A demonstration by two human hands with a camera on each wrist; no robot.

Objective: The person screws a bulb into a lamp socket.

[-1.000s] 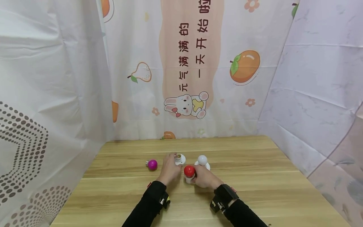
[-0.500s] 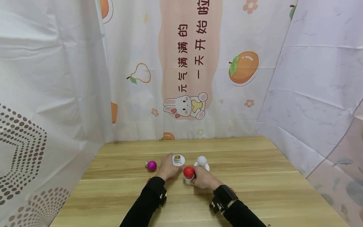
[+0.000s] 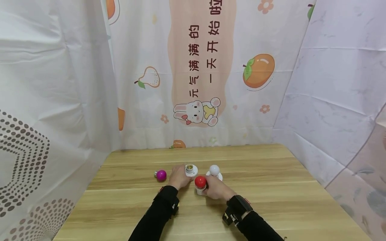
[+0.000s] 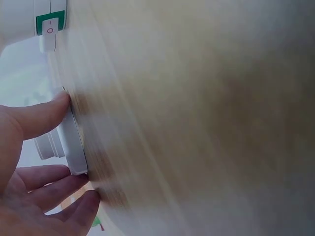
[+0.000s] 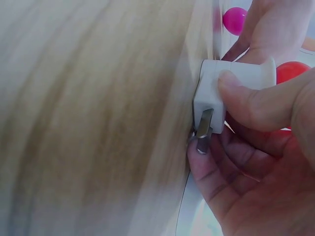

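Observation:
My left hand [image 3: 178, 177] holds a round white lamp holder [image 3: 194, 172] by the edge of its base. The holder's threaded metal socket faces up with no bulb in it. In the left wrist view, the thumb [image 4: 47, 115] presses one side of the base and the fingers lie at the opposite side. My right hand [image 3: 217, 188] grips a white plug-in lamp socket [image 5: 238, 73] with a red bulb [image 3: 200, 182] upright in it. Two metal prongs [image 5: 203, 129] stick out of the plug side, near a fingertip. A green-framed switch [image 4: 50, 22] shows on this socket in the left wrist view.
Behind my right hand, a white bulb [image 3: 214, 170] stands in a second round holder [image 3: 220, 177]. A purple bulb [image 3: 161, 175] lies on its side left of my left hand. The wooden table [image 3: 256, 214] ends at a printed curtain [image 3: 144, 110].
My left hand and forearm have shifted slightly left, with a small adjustment at the round lamp holder. My right hand keeps the socket with the red bulb nearly still.

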